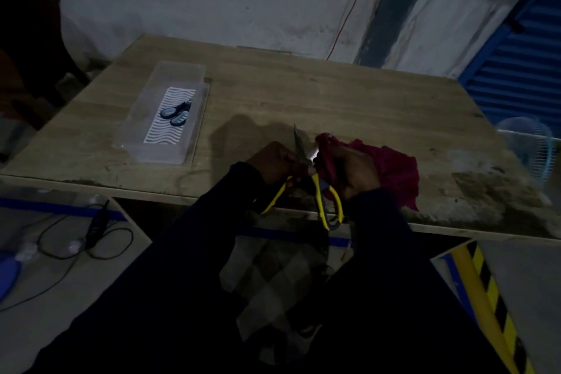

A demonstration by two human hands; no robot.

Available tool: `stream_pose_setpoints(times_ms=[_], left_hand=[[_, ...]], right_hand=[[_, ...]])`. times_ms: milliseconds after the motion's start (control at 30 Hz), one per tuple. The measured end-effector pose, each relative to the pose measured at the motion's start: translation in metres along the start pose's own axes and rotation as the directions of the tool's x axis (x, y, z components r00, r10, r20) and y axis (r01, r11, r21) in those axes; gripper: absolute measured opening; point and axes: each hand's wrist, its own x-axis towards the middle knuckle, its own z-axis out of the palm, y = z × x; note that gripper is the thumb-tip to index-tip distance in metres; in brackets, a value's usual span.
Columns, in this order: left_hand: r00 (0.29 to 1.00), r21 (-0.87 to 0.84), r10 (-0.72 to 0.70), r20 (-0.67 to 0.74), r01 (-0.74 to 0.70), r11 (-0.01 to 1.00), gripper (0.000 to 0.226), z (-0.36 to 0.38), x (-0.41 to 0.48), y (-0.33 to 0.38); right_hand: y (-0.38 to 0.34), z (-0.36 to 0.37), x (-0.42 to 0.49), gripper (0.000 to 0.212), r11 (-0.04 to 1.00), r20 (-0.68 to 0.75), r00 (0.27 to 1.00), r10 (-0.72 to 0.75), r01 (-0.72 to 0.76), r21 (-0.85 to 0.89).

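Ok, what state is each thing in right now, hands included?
yellow scissors: open, handles spread, one blade pointing up.
red cloth: bunched up beside the blade.
left hand: grips the yellow scissors near the pivot.
right hand: grips the red cloth.
clear tray: flat on the table.
small blue scissors: in the clear tray, blades unclear.

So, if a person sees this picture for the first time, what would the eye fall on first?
Probably the yellow-handled scissors at the near edge of the table, gripped by the left hand with a blade pointing away. Next comes the red cloth, which the right hand holds at the blades. On the left, a clear tray holds a small blue-handled tool.
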Motion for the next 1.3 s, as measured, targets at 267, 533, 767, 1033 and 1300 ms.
stream_pose_setpoints(times_ms=[267,533,767,1033,1300], left_hand=[[0.998,0.019,0.04,-0.048,-0.039,0.999,0.029,0.005,0.003,-0.007],[0.999,0.077,0.015,-0.039,-0.012,0.997,0.028,0.003,0.0,0.001],[1.0,0.04,-0.008,-0.028,0.009,0.999,0.041,0.009,-0.003,0.0],[0.996,0.092,-0.009,-0.09,0.018,0.996,0.035,0.008,0.003,0.0],[0.994,0.078,-0.046,-0.096,0.054,0.995,0.028,0.01,0.0,0.001]], right_hand=[[0.001,0.006,-0.001,0.031,0.989,-0.055,0.997,0.045,-0.052,-0.135],[0.002,0.004,0.034,0.038,0.992,-0.269,0.958,0.104,-0.121,-0.047],[-0.018,0.0,0.028,0.025,0.993,-0.252,0.967,0.034,-0.062,-0.103],[0.012,0.002,0.019,0.033,0.978,-0.216,0.969,-0.119,0.078,-0.192],[0.002,0.002,0.027,0.025,0.538,-0.274,0.927,-0.258,-0.097,-0.837]])
